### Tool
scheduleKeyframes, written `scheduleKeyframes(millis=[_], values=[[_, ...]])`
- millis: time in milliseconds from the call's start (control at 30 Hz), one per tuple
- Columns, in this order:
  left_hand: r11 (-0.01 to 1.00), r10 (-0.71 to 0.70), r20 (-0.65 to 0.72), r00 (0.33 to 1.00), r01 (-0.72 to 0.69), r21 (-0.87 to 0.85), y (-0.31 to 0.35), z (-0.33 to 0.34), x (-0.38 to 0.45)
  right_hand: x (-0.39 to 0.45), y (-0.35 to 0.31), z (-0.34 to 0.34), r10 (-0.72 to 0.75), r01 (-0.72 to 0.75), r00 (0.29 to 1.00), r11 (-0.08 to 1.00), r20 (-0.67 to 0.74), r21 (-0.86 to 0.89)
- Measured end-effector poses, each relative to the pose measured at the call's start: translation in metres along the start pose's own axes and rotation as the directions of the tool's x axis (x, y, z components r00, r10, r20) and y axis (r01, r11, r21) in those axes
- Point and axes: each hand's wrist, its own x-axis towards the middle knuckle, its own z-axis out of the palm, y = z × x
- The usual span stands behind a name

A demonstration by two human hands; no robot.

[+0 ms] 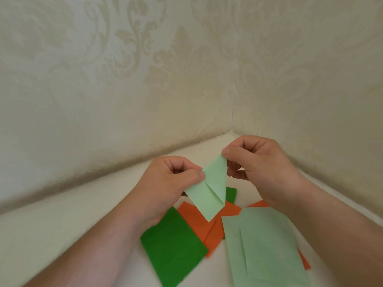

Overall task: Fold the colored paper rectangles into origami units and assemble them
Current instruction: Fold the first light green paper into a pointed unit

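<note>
Both hands are up off the surface, sharing one piece. My left hand [172,181] has fingers curled, thumb and forefinger pinching the left edge of the partly folded light green paper unit [209,193]. That unit is my landmark: it hangs in the air between the hands, pointed tip up at the right, lower corner pointing down, w/ a folded flap and crease showing near its middle.

Below-left of the unit, a dark green paper rectangle [173,247] lies flat on the cream-white tabletop [62,235], partly under my left forearm. Directly under the unit, orange paper rectangles [199,222] lie overlapped, one tucked under the dark green sheet's right edge. Just right of the unit's lower half, a corner of a second dark green sheet [231,194] peeks out behind the orange ones.

Below-right of the unit, a large light green paper sheet [263,245] w/ lengthwise creases lies on top of more orange paper; orange bits show at its upper & right edges.

My right hand [257,164], right of the unit, grips its top tip btwn thumb and forefinger, other fingers curled in.

Behind everything, cream damask-patterned wallpaper [145,69] covers two walls meeting in a corner above the unit.
</note>
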Motion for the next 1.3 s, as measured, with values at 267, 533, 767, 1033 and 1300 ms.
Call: scheduleKeyframes(millis=[267, 533, 767, 1033, 1300], values=[[0.994, -0.011, -0.035, 0.999, 0.007, -0.113, -0.0003, -0.0006, 0.0024, -0.003, 0.0025, 0.0031, 0.093, -0.097, 0.986, 0.995, 0.141, 0.02], [0.99, 0.031, -0.084, 0.996, -0.042, -0.137, -0.0033, -0.0011, 0.0052, -0.0057, 0.0019, 0.0048, 0.088, -0.076, 0.979, 0.995, 0.186, -0.068], [0.992, 0.1, -0.161, 0.982, -0.11, -0.055, -0.0076, -0.0001, 0.0066, -0.0054, 0.0021, 0.0047, 0.067, -0.051, 0.981, 0.995, 0.182, -0.087], [0.989, 0.11, -0.213, 0.971, -0.129, -0.077, -0.0078, -0.0025, 0.0091, -0.0065, 0.0007, 0.0049, 0.088, -0.067, 0.982, 0.99, 0.166, -0.128], [0.99, 0.119, -0.21, 0.971, -0.132, -0.047, -0.0092, -0.0018, 0.0089, -0.0056, 0.0014, 0.0039, 0.067, -0.043, 0.985, 0.987, 0.162, -0.152]])
